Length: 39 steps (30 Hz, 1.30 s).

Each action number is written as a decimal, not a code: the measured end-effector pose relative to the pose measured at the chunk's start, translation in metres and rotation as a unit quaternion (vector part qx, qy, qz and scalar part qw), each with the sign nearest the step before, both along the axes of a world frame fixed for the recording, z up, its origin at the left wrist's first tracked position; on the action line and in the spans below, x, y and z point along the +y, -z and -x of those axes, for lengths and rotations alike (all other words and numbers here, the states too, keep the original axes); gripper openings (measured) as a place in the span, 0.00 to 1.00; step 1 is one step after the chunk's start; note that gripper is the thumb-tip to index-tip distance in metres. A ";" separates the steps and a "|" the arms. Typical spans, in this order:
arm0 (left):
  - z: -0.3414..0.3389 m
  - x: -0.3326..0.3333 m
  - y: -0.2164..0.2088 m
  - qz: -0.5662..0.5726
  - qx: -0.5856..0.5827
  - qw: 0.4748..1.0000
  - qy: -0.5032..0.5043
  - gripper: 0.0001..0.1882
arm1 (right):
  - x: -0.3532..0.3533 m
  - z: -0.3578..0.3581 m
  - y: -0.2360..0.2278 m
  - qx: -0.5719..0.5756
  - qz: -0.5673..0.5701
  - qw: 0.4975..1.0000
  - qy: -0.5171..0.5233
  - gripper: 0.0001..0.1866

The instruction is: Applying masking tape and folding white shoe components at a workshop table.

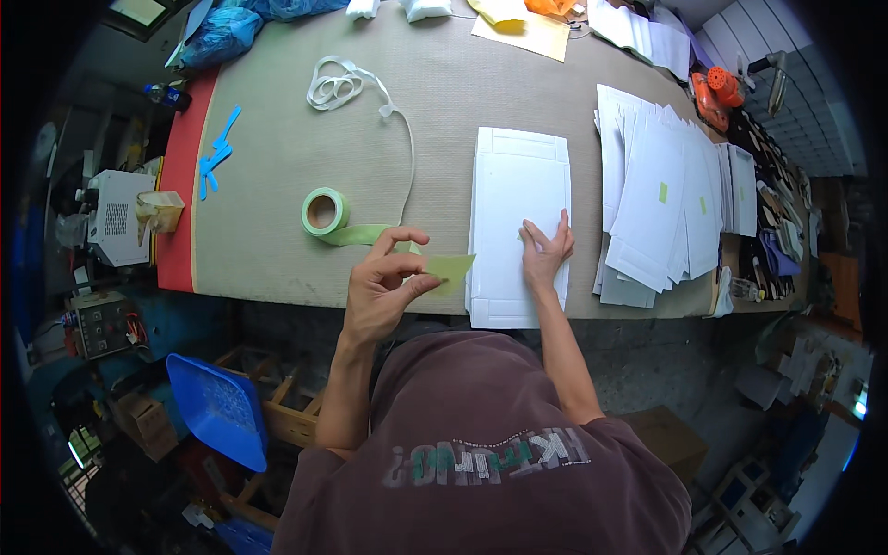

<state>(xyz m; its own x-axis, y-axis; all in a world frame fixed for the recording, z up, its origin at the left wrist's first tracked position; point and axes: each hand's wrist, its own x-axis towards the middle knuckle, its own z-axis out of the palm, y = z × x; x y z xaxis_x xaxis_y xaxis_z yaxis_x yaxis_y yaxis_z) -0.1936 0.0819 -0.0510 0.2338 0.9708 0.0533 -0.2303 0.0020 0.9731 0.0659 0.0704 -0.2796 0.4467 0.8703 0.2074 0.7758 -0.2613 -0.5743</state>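
My left hand (379,282) pinches a strip of light green tape (453,269) between thumb and fingers, just left of a white cardboard piece. A tail of tape runs from the green tape roll (337,211) to behind these fingers; whether it joins the pinched strip is hidden. My right hand (548,254) rests on the white cardboard piece (509,185), fingers apart, near its right edge. This piece has creased borders and lies lengthwise at the table's near edge, apparently on others like it. A bit of green shows beside my right thumb.
At the right lies an uneven pile of white cardboard pieces (661,194), some with green tape bits. White cord (338,88) and blue strips (215,157) lie on the table (268,268). Blue plastic bags (222,37) sit far left. A blue stool (217,407) stands below.
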 end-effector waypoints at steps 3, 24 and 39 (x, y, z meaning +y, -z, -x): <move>0.007 -0.001 0.014 -0.083 -0.028 0.996 0.008 0.10 | 0.017 0.002 -0.020 -0.058 0.000 0.994 0.090 0.42; -0.035 -0.006 -0.018 -0.215 0.290 0.929 0.078 0.07 | 0.029 -0.164 -0.221 0.166 0.062 0.982 0.058 0.36; -0.045 -0.024 0.002 0.180 0.186 0.966 0.008 0.10 | -0.051 -0.025 -0.251 0.492 -0.211 0.825 -0.184 0.05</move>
